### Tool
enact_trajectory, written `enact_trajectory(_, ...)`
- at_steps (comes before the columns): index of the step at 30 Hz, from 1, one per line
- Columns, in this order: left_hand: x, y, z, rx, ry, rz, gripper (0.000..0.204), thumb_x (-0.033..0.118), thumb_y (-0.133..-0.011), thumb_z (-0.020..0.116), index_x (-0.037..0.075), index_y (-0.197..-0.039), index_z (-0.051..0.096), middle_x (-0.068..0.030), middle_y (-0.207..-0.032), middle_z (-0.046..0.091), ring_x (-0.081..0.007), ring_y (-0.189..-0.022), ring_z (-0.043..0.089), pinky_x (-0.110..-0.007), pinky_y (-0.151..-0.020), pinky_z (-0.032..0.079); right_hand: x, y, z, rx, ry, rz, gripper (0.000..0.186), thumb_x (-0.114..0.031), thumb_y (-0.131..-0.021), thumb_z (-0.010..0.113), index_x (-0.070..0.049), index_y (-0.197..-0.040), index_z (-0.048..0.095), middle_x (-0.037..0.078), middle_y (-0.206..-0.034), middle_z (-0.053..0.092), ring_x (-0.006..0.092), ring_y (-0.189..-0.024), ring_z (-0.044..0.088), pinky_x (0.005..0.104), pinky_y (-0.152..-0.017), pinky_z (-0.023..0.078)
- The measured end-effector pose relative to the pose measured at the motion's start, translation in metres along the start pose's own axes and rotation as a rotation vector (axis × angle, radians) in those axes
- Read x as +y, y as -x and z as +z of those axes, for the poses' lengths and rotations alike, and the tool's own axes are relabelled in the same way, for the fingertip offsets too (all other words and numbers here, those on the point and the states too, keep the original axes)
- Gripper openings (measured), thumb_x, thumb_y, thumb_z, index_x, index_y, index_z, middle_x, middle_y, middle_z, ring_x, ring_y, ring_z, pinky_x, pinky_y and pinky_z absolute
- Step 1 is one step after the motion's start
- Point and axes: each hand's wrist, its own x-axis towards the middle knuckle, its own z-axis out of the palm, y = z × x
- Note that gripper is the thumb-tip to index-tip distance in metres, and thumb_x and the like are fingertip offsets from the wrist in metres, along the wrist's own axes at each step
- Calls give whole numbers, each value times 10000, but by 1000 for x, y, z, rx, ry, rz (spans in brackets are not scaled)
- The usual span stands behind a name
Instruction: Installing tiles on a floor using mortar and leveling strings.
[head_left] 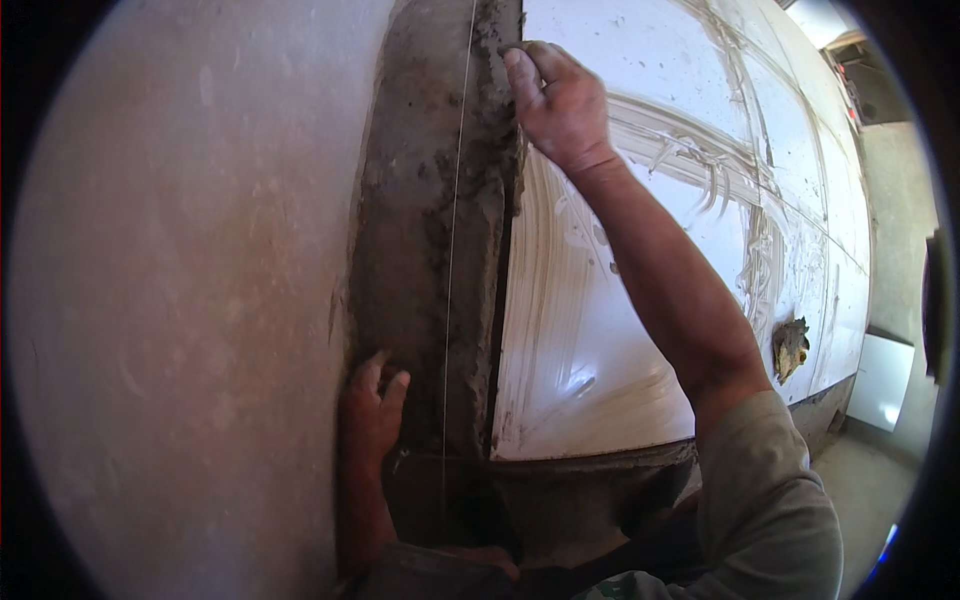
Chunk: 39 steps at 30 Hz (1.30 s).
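No packages, labels, signs or screens anywhere in view.

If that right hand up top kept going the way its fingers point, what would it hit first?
The right hand points up and to the left, fingertips already at the edge of the white tile. Going straight on, it would most likely press into the grey mortar strip beside the tile, though depth is hard to judge.
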Motion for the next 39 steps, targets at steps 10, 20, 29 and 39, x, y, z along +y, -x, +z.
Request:
enact_trajectory(10,-4,-11,-10,-15,-37,28,446,293,-886,607,-31,-1190,570,-238,-1173,595,-381,-1093,575,-416,-932,455,29,55,30,-222,224,-121,339,-307,-907,548,-15,-1041,656,185,-1087,626,358,-1087,552,431,-952,432)
enact_trajectory(20,0,59,-24,-211,-572,-134,509,465,-881,561,-2,-1067,639,-250,-980,651,-405,-944,624,-476,-834,483,-48,141,12,-322,-79,-88,299,-284,-909,569,4,-958,635,203,-1004,622,359,-1014,572,446,-935,430)
enact_trajectory(29,-19,79,-7,-299,-801,-117,370,415,-874,583,54,-851,664,-193,-814,659,-387,-808,642,-484,-715,497,-46,187,-31,-487,-234,-21,225,-216,-893,578,-8,-957,632,153,-983,613,327,-1004,565,435,-956,411)
enact_trajectory(39,-27,89,6,-86,-660,-176,393,396,-890,560,37,-745,625,-226,-726,611,-426,-711,609,-500,-629,456,-55,192,-34,-532,-235,0,209,-178,-874,625,3,-976,647,149,-1039,609,304,-1031,560,421,-943,418)
